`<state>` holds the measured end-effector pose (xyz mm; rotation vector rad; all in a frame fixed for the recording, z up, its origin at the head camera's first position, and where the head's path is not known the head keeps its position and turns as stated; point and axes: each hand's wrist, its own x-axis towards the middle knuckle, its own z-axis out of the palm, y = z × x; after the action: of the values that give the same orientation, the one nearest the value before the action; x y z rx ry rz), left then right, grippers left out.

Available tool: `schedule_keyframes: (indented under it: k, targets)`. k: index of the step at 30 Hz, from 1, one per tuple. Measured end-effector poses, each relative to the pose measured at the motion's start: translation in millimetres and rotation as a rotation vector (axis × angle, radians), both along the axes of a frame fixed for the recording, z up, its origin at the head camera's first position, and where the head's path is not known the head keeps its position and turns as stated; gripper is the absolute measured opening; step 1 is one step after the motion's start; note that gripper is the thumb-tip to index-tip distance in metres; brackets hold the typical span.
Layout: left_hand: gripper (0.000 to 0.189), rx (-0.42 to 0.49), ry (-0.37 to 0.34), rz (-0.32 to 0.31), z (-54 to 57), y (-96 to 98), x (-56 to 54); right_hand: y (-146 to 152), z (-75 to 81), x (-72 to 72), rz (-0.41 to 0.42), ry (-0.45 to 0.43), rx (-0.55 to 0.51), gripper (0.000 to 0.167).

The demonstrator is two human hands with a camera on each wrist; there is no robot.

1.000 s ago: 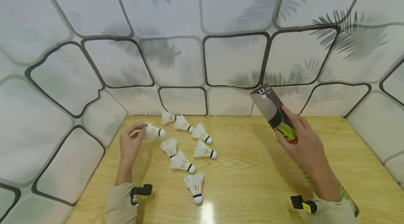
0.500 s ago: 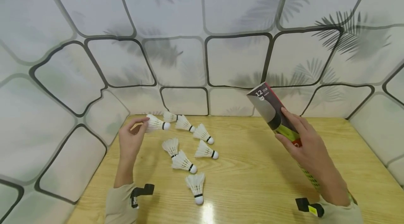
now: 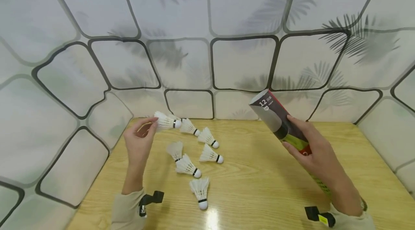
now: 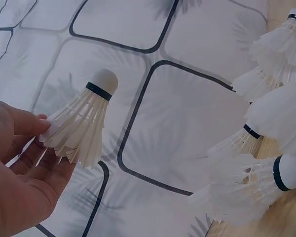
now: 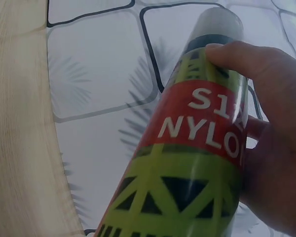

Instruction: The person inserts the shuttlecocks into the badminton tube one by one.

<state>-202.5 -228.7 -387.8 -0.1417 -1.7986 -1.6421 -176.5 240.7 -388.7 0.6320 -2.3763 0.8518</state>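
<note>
My left hand (image 3: 139,145) pinches a white shuttlecock (image 3: 166,122) by the edge of its feathered skirt, above the table's far left. In the left wrist view, that shuttlecock (image 4: 84,121) tilts with its cork and dark band up and away from the fingers. On the right, my right hand (image 3: 319,156) grips a long printed shuttlecock tube (image 3: 273,116) round its middle. The tube leans, its upper end toward the middle and its lower part hidden behind the hand and forearm. Red and green bands with white letters show on the tube (image 5: 187,163) in the right wrist view.
Several loose shuttlecocks (image 3: 210,153) lie on the wooden table (image 3: 246,186), left of its middle. One shuttlecock (image 3: 200,192) lies nearer the front edge. A patterned fabric wall (image 3: 240,64) closes off the back and both sides.
My left hand has lifted the shuttlecock up and to the right, over the back row. The tube's upper end has swung slightly left and turned more toward the middle.
</note>
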Motion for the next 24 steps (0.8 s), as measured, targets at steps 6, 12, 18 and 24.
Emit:
schedule_keyframes:
  k: [6, 12, 18, 24]
  targets:
    - [0.011, 0.045, 0.052, -0.024, 7.3, 10.2, -0.3, -3, -1.4, -4.8, 0.06, 0.06, 0.018, 0.092]
    - [0.01, 0.066, 0.078, -0.038, 19.3, 27.5, 0.8, -5, -1.3, 0.5, 0.065, -0.015, -0.024, 0.094]
    - [0.01, 0.064, 0.122, -0.051, 27.8, 44.1, 2.3, -11, -0.3, 5.2, 0.066, -0.08, -0.026, 0.093]
    - [0.011, 0.082, 0.157, -0.097, 26.5, 56.9, 6.1, -15, -0.2, 9.7, 0.115, -0.115, -0.057, 0.089]
